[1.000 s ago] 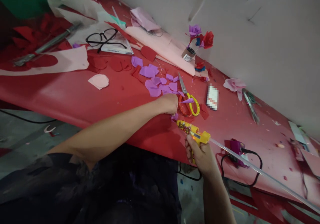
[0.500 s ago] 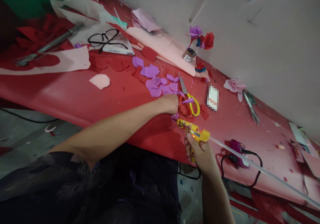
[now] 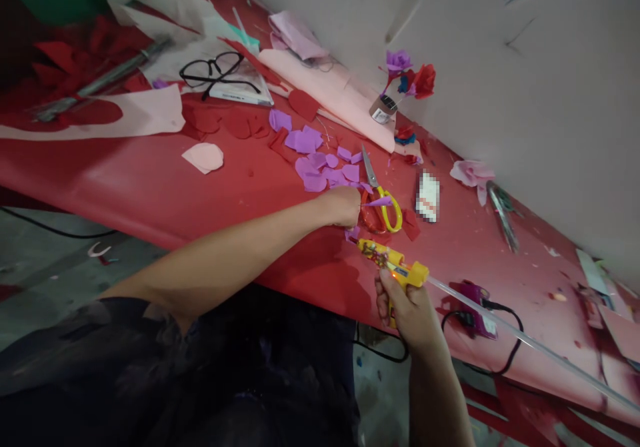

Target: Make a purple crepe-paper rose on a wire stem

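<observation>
My right hand (image 3: pixel 413 310) is wrapped round the handle of a yellow glue gun (image 3: pixel 395 260), a long clear glue stick (image 3: pixel 515 332) trailing from its back end. The nozzle points left, close to a purple paper petal (image 3: pixel 352 233) just below my left hand (image 3: pixel 344 207). That hand is closed, its fingers mostly hidden behind the wrist and back of the hand. A pointed purple paper piece (image 3: pixel 382 202) sticks out from it to the right. Behind it lie scissors (image 3: pixel 387 208) with yellow and red handles, blades pointing away. Several cut purple petals (image 3: pixel 314 174) are spread beyond.
Glasses (image 3: pixel 213 70) rest on a white box (image 3: pixel 243 94) at the back left. A small pot (image 3: pixel 383 109) with paper flowers stands by the wall. A purple power adapter (image 3: pixel 477 310) with black cables lies at right. The red table's front edge (image 3: pixel 295 292) runs below my arms.
The glue gun and my right hand have shifted slightly right, its nozzle still near the petal. My left hand keeps its closed hold. The whole view has moved a little.
</observation>
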The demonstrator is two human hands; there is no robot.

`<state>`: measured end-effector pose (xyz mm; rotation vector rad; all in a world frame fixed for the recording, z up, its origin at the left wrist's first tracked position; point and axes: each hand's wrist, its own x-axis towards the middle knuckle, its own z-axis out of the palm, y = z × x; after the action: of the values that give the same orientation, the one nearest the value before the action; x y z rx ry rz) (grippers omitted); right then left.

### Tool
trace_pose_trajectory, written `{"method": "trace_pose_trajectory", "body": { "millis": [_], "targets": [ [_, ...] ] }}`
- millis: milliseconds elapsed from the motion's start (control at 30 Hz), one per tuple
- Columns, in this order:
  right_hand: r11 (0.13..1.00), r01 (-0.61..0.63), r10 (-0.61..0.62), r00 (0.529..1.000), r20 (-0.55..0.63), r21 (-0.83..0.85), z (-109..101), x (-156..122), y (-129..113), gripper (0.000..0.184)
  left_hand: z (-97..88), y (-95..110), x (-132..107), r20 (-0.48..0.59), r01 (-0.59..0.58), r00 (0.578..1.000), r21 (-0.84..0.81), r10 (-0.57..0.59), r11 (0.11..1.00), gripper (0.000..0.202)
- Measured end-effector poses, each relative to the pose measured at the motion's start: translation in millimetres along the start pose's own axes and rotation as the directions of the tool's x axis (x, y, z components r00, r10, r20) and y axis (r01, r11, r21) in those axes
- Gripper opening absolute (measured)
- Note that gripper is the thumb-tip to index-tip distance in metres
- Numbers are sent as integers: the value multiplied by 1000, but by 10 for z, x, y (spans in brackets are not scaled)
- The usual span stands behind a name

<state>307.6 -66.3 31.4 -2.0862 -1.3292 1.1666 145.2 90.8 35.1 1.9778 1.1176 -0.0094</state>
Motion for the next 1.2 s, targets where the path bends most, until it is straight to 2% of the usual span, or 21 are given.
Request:
{"method": "trace_pose_trajectory", "body": {
  "millis": [200, 333, 500, 1000, 1100, 1200],
  "targets": [
    [1000, -15, 15, 1000, 12, 6, 2, -12, -7, 50, -8, 13, -12, 2, 0, 1000, -7, 0, 1000, 31],
    [998, -22, 23, 999, -30, 58, 9, -27, -14, 49, -28, 34, -43, 10, 10, 1000, -7, -10, 1000, 32],
    [1000, -4, 5, 1000, -7, 24, -8, -10, 5, 49, -31, 34, -53, -1, 2, 1000, -6, -2, 1000, 30],
    [997, -42, 45, 998, -54, 59, -65, -14, 52, 51, -6, 7, -27, -38, 5, 999, -38, -6, 999, 34],
    [999, -52, 53, 998, -38, 11, -67, -23, 66, 51, -1, 7, -19, -26, 2, 1000, -28, -3, 1000, 31],
    [998, -56, 57, 997, -56, 31, -129, -68, 99, 49, -2, -3, -10, -27, 6, 1000, -13, -6, 1000, 28]
  ]
}}
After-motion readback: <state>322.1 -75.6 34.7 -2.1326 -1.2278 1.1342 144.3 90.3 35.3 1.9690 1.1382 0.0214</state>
